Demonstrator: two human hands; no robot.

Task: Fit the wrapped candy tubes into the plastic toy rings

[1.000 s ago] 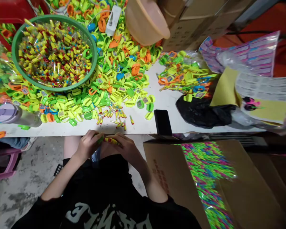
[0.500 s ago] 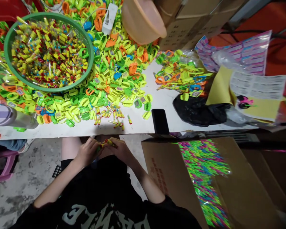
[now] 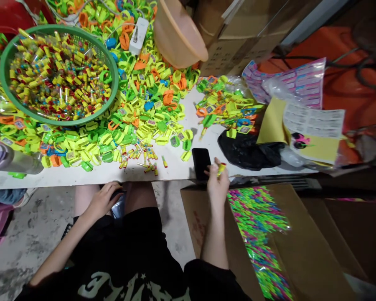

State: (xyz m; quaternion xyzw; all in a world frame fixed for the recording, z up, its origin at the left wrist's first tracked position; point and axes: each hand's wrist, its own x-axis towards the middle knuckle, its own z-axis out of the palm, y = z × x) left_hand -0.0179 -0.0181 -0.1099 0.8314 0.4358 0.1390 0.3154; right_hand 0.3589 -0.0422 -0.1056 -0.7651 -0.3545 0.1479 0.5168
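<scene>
My right hand (image 3: 218, 182) is raised over the table's front edge, just right of a black phone (image 3: 201, 163). A small yellow-and-red tube (image 3: 221, 169) shows at its curled fingers. My left hand (image 3: 104, 200) is low over my lap, below the table edge. Its fingers are curled, and what lies under them is mostly hidden; a clear plastic bag (image 3: 118, 207) shows beside it. Small tubes with yellow and red ends (image 3: 147, 155) lie loose near the front edge. A green toy watch (image 3: 209, 120) lies at the near left of the right-hand pile.
A green basket (image 3: 115, 90) full of tubes stands among many plastic toy watches (image 3: 128, 125). Behind are a peach bowl (image 3: 178, 37) and a cardboard box (image 3: 235, 50). A black bag (image 3: 247, 152) lies right; below, an open carton (image 3: 207, 234) holds colourful packed sticks (image 3: 257, 221).
My right hand has moved from my lap, beside the left, up and right to the phone. The green watch now lies at the right-hand pile's edge. The view has shifted slightly.
</scene>
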